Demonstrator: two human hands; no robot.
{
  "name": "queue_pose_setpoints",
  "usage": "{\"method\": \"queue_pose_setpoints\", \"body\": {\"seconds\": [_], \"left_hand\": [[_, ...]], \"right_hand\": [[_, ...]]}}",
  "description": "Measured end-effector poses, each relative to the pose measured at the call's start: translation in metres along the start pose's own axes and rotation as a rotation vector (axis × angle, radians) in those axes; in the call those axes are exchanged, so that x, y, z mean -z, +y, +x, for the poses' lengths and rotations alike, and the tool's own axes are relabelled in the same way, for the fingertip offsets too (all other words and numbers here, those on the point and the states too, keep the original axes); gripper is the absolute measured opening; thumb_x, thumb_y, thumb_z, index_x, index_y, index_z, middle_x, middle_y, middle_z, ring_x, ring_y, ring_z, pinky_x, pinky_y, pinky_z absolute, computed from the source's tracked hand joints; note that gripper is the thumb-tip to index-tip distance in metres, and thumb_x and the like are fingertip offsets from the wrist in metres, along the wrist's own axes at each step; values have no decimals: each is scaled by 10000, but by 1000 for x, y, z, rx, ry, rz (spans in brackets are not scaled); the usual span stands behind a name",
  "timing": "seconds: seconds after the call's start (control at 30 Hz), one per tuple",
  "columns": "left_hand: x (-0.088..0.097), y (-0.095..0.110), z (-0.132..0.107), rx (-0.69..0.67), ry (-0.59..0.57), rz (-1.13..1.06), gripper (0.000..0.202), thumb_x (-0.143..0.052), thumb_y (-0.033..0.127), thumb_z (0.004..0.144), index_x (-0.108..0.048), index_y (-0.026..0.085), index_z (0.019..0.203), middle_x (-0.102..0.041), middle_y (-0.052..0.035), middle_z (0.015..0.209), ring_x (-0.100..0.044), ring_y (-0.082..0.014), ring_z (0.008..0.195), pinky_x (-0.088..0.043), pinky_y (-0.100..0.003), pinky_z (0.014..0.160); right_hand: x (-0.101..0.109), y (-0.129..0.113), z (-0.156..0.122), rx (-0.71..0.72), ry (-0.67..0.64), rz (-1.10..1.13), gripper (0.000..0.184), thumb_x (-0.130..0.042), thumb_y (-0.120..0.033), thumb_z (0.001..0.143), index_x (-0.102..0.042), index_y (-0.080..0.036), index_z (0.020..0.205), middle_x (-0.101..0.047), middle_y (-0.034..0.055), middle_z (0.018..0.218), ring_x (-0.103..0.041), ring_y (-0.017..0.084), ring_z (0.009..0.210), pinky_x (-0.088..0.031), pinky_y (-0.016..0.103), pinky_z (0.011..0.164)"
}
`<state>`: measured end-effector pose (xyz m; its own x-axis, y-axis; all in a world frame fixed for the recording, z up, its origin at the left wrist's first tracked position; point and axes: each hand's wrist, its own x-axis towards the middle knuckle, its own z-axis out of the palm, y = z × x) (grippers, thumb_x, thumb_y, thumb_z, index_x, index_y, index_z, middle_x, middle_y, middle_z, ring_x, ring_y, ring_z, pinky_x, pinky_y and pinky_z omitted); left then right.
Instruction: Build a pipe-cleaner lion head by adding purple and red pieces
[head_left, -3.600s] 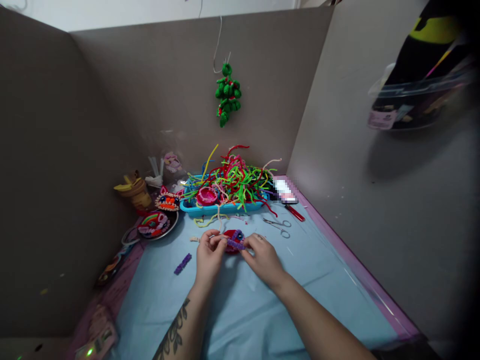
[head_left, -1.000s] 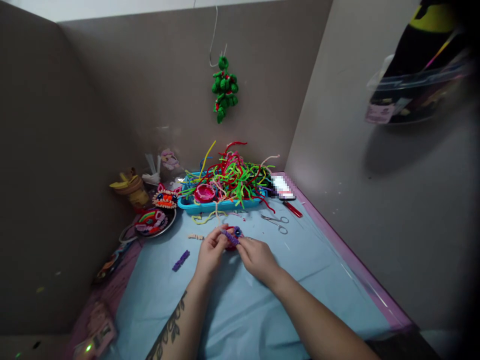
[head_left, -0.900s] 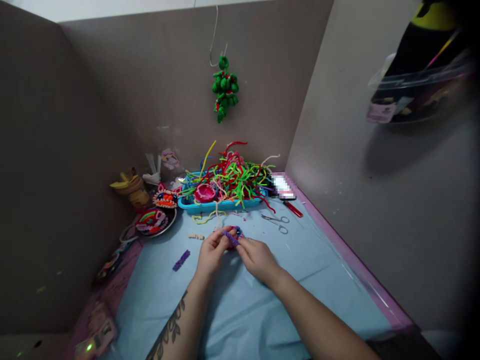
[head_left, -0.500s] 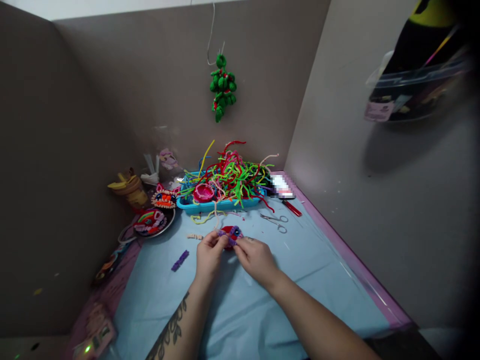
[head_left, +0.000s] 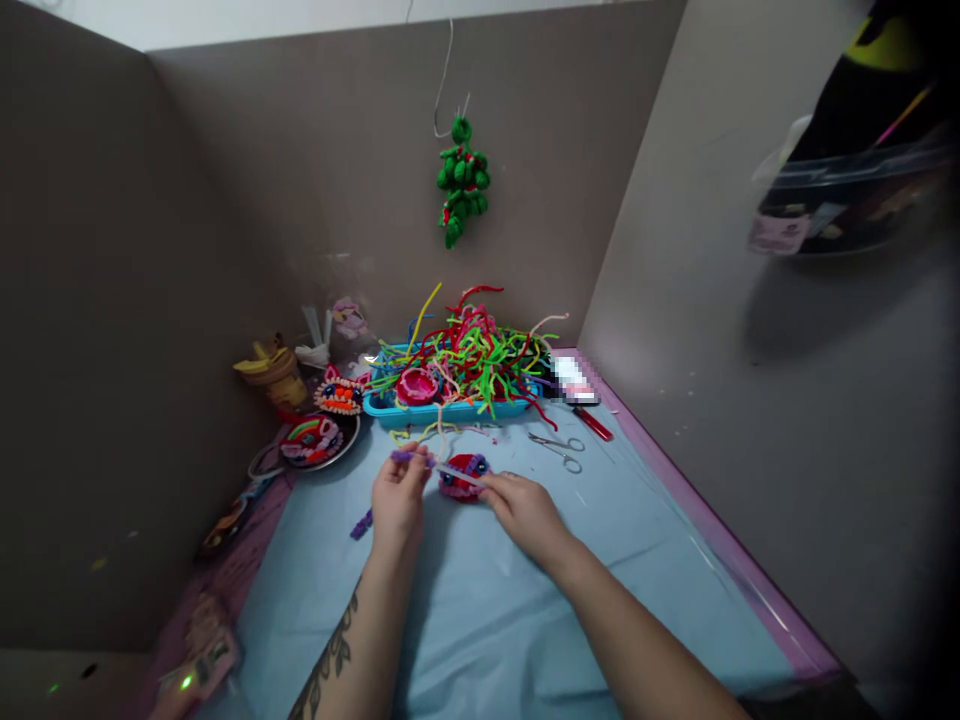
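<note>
My left hand (head_left: 400, 494) is closed on a short purple fuzzy pipe-cleaner piece (head_left: 405, 457) whose end pokes out to the left. From it a thin pale strip (head_left: 461, 475) runs across to my right hand (head_left: 520, 508), whose fingers pinch its other end. I cannot tell whether strip and purple piece are one. Beneath the strip lies a red rounded craft piece (head_left: 463, 492) with purple fuzzy edging and dark eyes. Another purple pipe-cleaner piece (head_left: 361, 525) lies on the blue cloth, left of my left wrist and partly covered by it.
A blue tray (head_left: 412, 417) heaped with colourful pipe cleaners stands at the back. Scissors (head_left: 559, 450), a red-handled tool (head_left: 595, 423) and a phone (head_left: 576, 378) lie to the right. Decorated pieces in a round dish (head_left: 335, 457) sit at left. Grey panels (head_left: 337, 150) enclose the table.
My hands have moved apart, the left one going leftward with the purple piece. The pale strip now shows between them, and more of the red craft piece is visible. The view has shifted slightly.
</note>
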<state>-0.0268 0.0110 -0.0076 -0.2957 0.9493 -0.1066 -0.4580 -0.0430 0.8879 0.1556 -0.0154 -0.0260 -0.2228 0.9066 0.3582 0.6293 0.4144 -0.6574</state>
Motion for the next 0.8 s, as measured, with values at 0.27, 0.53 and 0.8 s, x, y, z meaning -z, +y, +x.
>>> {"method": "queue_pose_setpoints", "body": {"seconds": [0.27,0.53,0.8], "left_hand": [[-1,3,2,74,-112,6,470,-759,323,653,-594,183,1069,-677,-71,991,-633,-120,755,-473,-248,716],[-17,-20,-34,-144,-544,476,327,-716,226,677,-573,185,968,-636,-29,763,-605,-156,693,-470,-267,636],[-17,-15,-34,-233,-584,564,434,-729,230,668,-537,195,1055,-666,-45,846,-636,-181,763,-491,-299,716]], "right_hand": [[25,40,11,-227,319,-218,320,-595,-196,767,-655,-193,1082,-619,148,1105,-516,311,1049,-397,461,899],[-1,-6,6,-226,46,647,246,-566,-323,817,-643,-181,1003,-668,72,951,-621,199,867,-494,316,768],[1,-2,5,-317,13,940,166,-659,-319,738,-627,-176,815,-636,6,736,-587,148,683,-457,257,644]]}}
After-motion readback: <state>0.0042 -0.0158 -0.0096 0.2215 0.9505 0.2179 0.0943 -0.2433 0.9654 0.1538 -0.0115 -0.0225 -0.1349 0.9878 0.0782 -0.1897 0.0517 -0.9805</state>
